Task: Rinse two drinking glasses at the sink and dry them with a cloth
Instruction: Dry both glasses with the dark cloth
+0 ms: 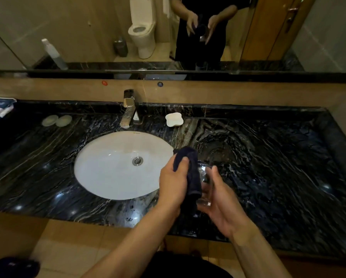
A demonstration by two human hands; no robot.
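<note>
We have the glass (205,185) cradled in our right hand (220,203), fingers curled round its far side, its long axis tilted, mouth away from us and base toward us. Our left hand (173,183) is clamped on the dark cloth (190,173), pressing it against the glass's left side. Both hang over the counter (268,157) just right of the sink (116,163), near its front edge. We see no second glass on the counter.

I see a bathroom: white basin (116,163) set in black marble counter (268,167), wall mirror (77,27) reflecting a toilet (143,31).
</note>
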